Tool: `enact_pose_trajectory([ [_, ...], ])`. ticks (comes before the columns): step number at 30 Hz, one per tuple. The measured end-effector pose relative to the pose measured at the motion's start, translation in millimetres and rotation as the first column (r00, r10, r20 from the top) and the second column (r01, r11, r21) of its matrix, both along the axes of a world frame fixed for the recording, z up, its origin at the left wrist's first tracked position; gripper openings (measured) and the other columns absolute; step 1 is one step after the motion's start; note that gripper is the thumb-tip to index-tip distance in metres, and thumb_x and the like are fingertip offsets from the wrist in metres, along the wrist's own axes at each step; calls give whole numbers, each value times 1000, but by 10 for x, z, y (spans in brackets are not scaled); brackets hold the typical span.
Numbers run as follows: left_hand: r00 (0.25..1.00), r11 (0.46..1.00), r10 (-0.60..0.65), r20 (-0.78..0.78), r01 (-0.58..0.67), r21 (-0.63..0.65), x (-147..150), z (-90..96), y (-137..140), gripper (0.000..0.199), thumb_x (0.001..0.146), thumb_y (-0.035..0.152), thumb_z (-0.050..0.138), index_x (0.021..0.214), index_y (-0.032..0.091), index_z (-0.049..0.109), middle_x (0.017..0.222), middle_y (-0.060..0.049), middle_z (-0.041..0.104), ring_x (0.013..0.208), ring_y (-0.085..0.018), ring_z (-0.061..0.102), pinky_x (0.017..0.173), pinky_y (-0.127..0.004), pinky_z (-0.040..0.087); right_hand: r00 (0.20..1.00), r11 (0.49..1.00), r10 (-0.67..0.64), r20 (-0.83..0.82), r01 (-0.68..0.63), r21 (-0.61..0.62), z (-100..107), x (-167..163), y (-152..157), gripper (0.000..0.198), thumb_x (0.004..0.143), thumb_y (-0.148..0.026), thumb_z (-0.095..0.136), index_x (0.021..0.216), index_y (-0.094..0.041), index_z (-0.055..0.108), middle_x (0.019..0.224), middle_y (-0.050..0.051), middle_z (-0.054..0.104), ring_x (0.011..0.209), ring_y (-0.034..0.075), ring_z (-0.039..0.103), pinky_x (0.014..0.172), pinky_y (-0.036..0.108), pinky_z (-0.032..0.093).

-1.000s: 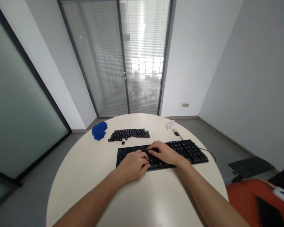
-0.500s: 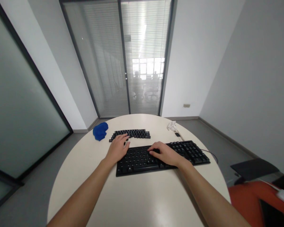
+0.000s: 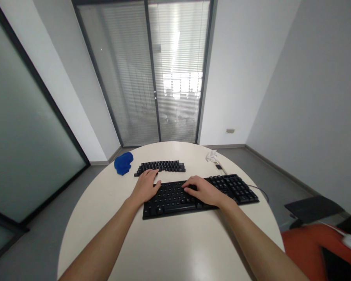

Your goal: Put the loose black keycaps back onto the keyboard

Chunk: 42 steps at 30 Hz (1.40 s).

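Keyboard [image 3: 175, 203] is seemingly steadied on the table [image 3: 158, 249] by the curled right hand [image 3: 204, 191], any grip indiscernible, while keycaps [image 3: 170, 166], rowed presumably for easy finding, are neared by the left hand [image 3: 145, 188], thumb parted from fingers.

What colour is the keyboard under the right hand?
The keyboard is black, clearest in the head view.

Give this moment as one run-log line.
left hand: beside loose keycaps | right hand: at black keyboard | also on table: blue item
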<state>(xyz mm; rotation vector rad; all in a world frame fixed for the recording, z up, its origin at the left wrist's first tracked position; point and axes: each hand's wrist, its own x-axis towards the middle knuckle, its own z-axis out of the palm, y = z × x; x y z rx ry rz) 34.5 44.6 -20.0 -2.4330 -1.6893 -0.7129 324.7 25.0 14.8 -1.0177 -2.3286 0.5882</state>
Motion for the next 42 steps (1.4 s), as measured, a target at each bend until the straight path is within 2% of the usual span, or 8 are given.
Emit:
enact_pose_trajectory([
  [8, 1000, 1000, -5, 9, 5, -25, 6, 7, -11, 49, 93, 34, 55, 138, 15, 54, 136, -13, 61, 129, -31, 51, 112, -47, 38, 1000, 1000, 3, -2, -3, 1, -3, -4, 4, 21, 94, -34, 60, 103, -22, 75, 103, 7, 74, 100, 24, 64, 96, 38, 48],
  [13, 999, 1000, -27, 34, 27, 7, 14, 44, -15, 42, 92, 27, 55, 133, 16, 58, 130, -12, 65, 122, -29, 57, 108, -45, 42, 1000, 1000, 2, -7, -2, -6, 4, -3, 0, 21, 94, -34, 60, 103, -23, 75, 103, 6, 74, 100, 24, 64, 96, 38, 48],
  [16, 999, 1000, 15, 49, -16, 13, -6, 71, 4, 40, 90, 20, 54, 130, 17, 59, 130, -10, 66, 120, -27, 59, 107, -42, 44, 1000, 1000, -2, -10, 2, -10, 1, 3, 1, 21, 94, -34, 60, 103, -23, 75, 103, 6, 74, 100, 24, 64, 96, 38, 48],
  [21, 994, 993, 107, 6, -107, -52, -115, 108, 39, 37, 91, 14, 53, 126, 18, 63, 125, -9, 69, 114, -28, 62, 100, -41, 46, 1000, 1000, 3, -7, -3, -13, -1, 3, 4, 21, 94, -34, 60, 103, -22, 75, 104, 7, 74, 101, 24, 64, 97, 38, 48],
  [27, 995, 987, 101, -15, -102, -121, -230, 127, 49, 27, 91, 19, 57, 114, 25, 72, 112, -6, 74, 106, -26, 65, 94, -37, 48, 1000, 1000, -2, -9, 2, -9, 10, 1, -6, 20, 94, -34, 60, 102, -23, 75, 103, 6, 74, 100, 24, 65, 96, 38, 48],
  [32, 998, 985, 59, 8, -56, -163, -245, 127, 59, 22, 91, 24, 58, 103, 29, 76, 110, -2, 75, 107, -26, 65, 95, -36, 47, 1000, 1000, -5, -7, 5, -17, 24, -5, -18, 20, 93, -33, 61, 102, -23, 75, 103, 6, 74, 100, 24, 65, 96, 38, 48],
  [42, 998, 980, 48, 46, -38, -198, -251, 138, 53, 22, 94, 30, 56, 103, 28, 77, 109, -1, 76, 103, -26, 68, 88, -34, 48, 1000, 1000, -1, -4, 1, -11, 11, -3, -4, 20, 94, -33, 60, 102, -23, 75, 103, 6, 74, 100, 23, 65, 96, 38, 48],
])
